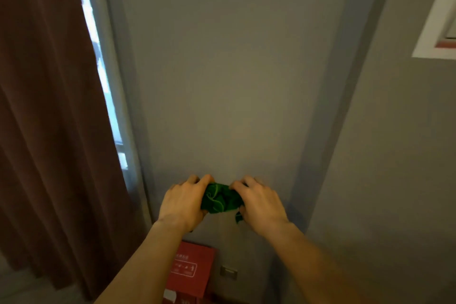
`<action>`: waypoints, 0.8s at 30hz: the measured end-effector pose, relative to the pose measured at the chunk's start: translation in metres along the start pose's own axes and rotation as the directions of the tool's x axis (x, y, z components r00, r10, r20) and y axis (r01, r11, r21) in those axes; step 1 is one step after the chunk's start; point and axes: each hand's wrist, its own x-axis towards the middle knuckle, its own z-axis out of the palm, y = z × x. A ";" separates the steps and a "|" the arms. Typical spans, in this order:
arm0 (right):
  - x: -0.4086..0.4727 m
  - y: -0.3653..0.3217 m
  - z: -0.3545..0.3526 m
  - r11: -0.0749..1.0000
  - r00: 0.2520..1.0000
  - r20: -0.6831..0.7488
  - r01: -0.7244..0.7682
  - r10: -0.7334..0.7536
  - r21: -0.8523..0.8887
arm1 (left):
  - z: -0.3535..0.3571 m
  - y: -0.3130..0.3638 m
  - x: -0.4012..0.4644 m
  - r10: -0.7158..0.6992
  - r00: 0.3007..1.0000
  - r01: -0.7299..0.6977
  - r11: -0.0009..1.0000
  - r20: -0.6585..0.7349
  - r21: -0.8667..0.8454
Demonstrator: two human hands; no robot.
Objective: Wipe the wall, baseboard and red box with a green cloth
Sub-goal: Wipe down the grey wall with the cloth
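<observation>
Bunching the green cloth point(220, 198) between them, the left hand point(183, 202) and right hand point(259, 202) grip it closed in front of the grey wall point(229, 81), above the red box point(191, 270); so tight a wad risks wiping only a narrow strip.

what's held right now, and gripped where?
The green cloth, bunched up, held by both hands: left hand grips its left end, right hand its right end, in front of the wall.

Green cloth point(220, 198), red box point(191, 269), grey wall point(234, 81).
</observation>
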 end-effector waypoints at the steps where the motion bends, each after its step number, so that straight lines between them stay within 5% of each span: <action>1: -0.006 0.008 -0.006 1.000 1.000 -0.010 -0.004 0.004 -0.005 | -0.002 0.011 0.002 0.009 1.000 -0.009 1.000 -0.004 -0.002; 24: -0.248 0.269 -0.155 0.920 0.920 -0.194 -0.368 0.339 -0.136 | -0.008 0.389 0.033 0.396 0.917 -0.399 0.914 -0.051 -0.070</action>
